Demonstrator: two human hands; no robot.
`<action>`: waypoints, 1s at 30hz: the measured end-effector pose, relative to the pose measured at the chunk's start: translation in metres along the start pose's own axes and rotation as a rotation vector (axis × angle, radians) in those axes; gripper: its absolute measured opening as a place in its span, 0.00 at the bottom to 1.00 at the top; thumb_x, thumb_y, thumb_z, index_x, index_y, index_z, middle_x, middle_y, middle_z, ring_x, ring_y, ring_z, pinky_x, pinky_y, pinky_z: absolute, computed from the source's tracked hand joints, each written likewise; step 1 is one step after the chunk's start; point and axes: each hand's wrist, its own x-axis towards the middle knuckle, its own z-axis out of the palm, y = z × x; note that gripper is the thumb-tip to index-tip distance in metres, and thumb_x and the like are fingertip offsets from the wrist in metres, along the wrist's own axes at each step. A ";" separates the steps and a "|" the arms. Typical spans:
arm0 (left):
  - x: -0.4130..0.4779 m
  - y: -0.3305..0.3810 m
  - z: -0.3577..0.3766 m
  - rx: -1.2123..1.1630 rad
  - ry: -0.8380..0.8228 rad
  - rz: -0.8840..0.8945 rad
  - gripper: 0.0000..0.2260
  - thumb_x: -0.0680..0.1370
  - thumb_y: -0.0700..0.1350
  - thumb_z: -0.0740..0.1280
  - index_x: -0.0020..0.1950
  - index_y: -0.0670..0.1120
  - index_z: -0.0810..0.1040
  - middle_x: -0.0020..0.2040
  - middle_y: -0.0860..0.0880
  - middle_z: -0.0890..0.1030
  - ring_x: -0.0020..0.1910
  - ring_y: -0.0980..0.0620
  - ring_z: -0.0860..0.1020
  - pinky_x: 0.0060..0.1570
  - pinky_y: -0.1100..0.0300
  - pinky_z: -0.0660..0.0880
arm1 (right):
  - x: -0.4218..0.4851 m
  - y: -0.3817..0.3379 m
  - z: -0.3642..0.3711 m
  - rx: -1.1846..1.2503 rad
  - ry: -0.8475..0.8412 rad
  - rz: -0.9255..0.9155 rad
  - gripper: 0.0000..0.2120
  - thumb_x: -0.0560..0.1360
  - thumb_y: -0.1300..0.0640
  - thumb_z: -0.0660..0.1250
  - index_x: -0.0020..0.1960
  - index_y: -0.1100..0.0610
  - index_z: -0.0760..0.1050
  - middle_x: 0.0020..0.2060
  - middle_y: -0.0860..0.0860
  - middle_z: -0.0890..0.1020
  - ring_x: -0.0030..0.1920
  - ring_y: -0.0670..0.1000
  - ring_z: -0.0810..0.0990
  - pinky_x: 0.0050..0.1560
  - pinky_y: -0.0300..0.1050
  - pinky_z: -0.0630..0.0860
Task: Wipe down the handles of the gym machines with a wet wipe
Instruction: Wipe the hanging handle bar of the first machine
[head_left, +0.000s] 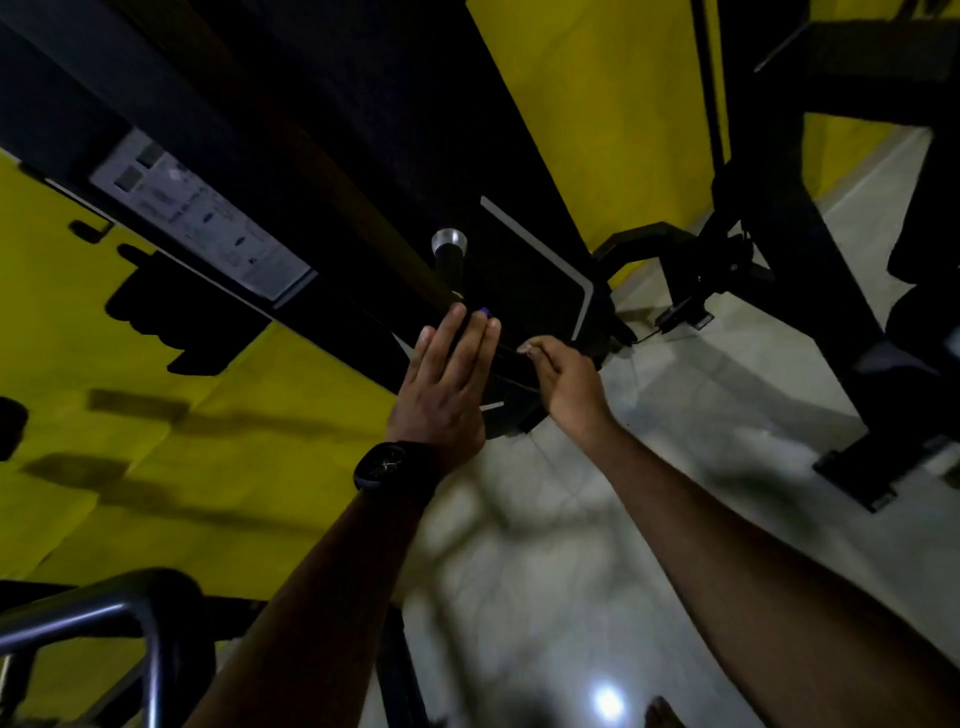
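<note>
- Left hand (447, 379): fingers straight and close together, palm laid flat against the black steel gym machine frame (363, 156). It grips nothing that can be seen.
- A small blue-purple object (484, 312) shows at the left fingertips. It is too small to identify.
- Black round-faced wristwatch (387, 465) on the left wrist.
- Right hand (566, 384): just right of the left hand and apart from it, fingers curled in with thumb against fingertips.
- The right hand pinches a small pale scrap (530, 347), possibly the wet wipe. It is blurred, so I cannot confirm this.
- Black cylindrical handle with a silver end cap (450, 244): it juts from the frame, just beyond the left fingertips. Neither hand touches the cap.
- The pale scrap sits near and to the right of the handle, against the dark lower part of the machine.
- Grey rectangular instruction label (202, 223) on the frame, far left. Its print is unreadable.
- Yellow wall panels (208, 441) lie behind and to the left of the machine.
- Pale tiled floor (571, 519) lies under both forearms.
- A second black machine frame (810, 270) stands to the far right.
- Grey metal tube (78, 618) at the near left corner.
</note>
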 end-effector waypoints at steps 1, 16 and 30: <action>0.000 0.002 0.000 0.003 0.002 -0.007 0.32 0.71 0.39 0.56 0.77 0.39 0.64 0.76 0.42 0.66 0.78 0.42 0.56 0.79 0.50 0.40 | -0.007 0.000 -0.001 0.029 0.011 -0.024 0.12 0.84 0.52 0.57 0.57 0.54 0.79 0.46 0.53 0.83 0.48 0.53 0.82 0.48 0.51 0.79; 0.002 -0.002 0.006 0.006 0.032 -0.018 0.31 0.71 0.37 0.56 0.76 0.39 0.63 0.76 0.44 0.62 0.78 0.42 0.56 0.79 0.50 0.41 | 0.022 -0.035 -0.002 0.145 -0.205 -0.015 0.14 0.84 0.48 0.57 0.60 0.51 0.79 0.50 0.51 0.83 0.53 0.51 0.82 0.52 0.42 0.78; 0.002 -0.002 0.012 0.060 0.030 -0.026 0.31 0.72 0.41 0.56 0.77 0.40 0.59 0.77 0.43 0.60 0.78 0.44 0.54 0.79 0.52 0.39 | -0.022 -0.029 0.021 -0.003 0.091 -0.362 0.22 0.81 0.66 0.64 0.74 0.62 0.67 0.71 0.58 0.73 0.74 0.53 0.69 0.72 0.48 0.68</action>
